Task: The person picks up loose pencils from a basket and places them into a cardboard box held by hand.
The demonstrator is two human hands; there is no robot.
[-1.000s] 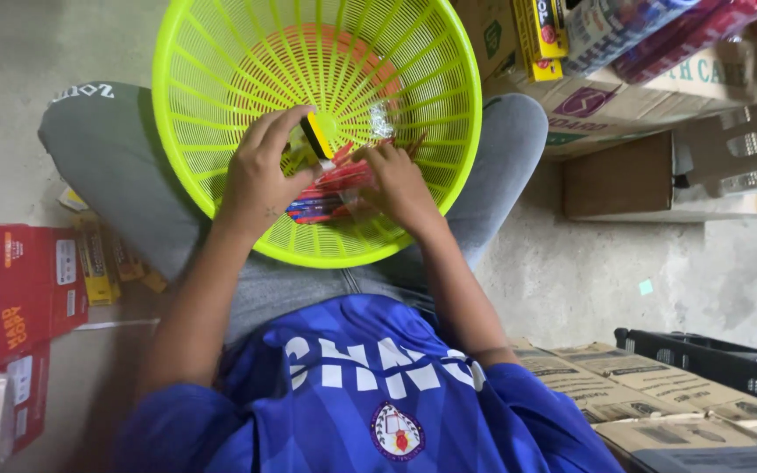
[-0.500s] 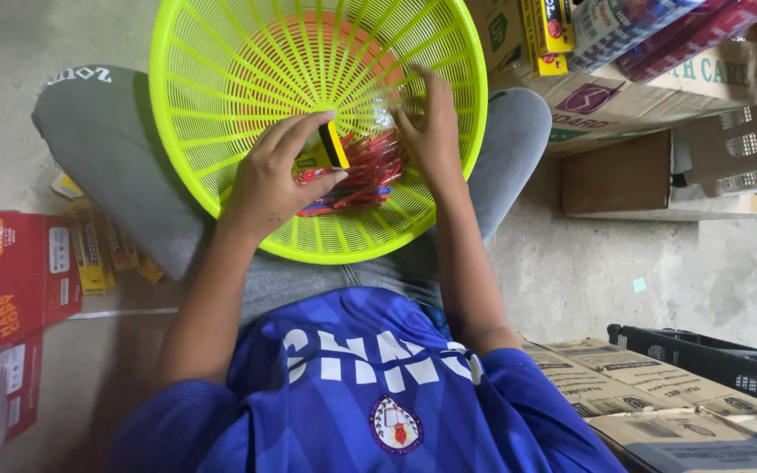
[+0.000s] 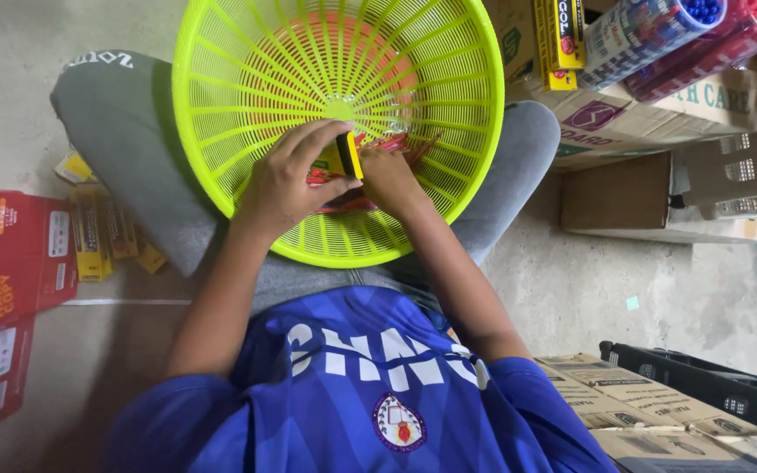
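Gripped in the left hand [image 3: 286, 180], a small yellow-and-black box [image 3: 346, 156] meets the right hand [image 3: 389, 178] over red pens [image 3: 392, 144].

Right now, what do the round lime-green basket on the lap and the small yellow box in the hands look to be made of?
Round lime-green basket: likely moulded plastic, glossy, with thin slotted ribs. Small yellow box: probably printed cardboard, judging by its flat faces and sharp edges; mostly hidden by the left hand.

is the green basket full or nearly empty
Nearly empty: the green basket shows mostly bare mesh, with only a few red pens near the hands.
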